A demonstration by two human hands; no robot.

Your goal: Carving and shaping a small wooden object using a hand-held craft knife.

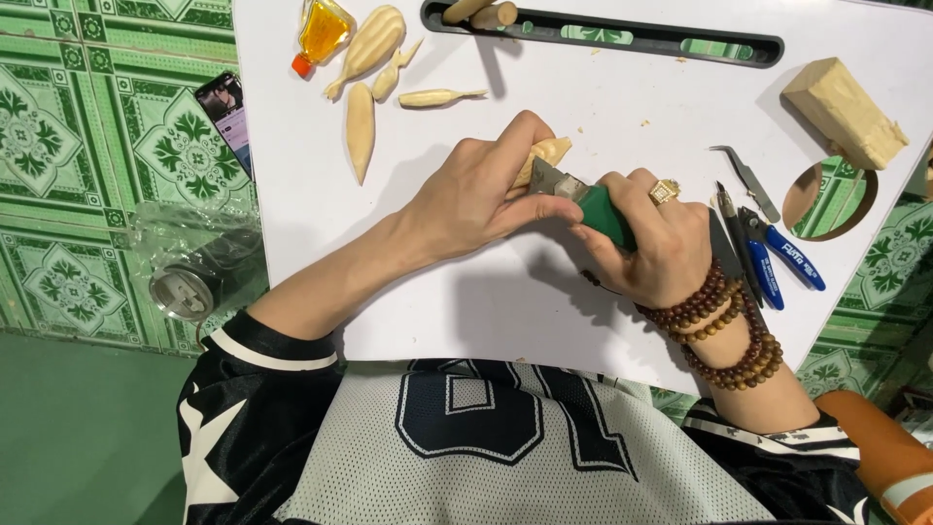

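My left hand (483, 187) is closed around a pale carved wooden piece (549, 153), whose tip sticks out past the fingers. My right hand (653, 238), with a gold ring and brown bead bracelets on the wrist, grips a green-handled utility knife (595, 207). The knife's metal blade end rests against the wooden piece, and my left thumb presses on the knife's front. Both hands hover over a white tabletop (505, 301).
Several carved pale wood pieces (367, 58) and a small orange glue bottle (321, 34) lie at the back left. A wood block (844, 112), tweezers (748, 180) and blue-handled pliers (777, 261) sit right. A phone (226, 115) and a bagged can (190, 282) lie on the green tiled floor.
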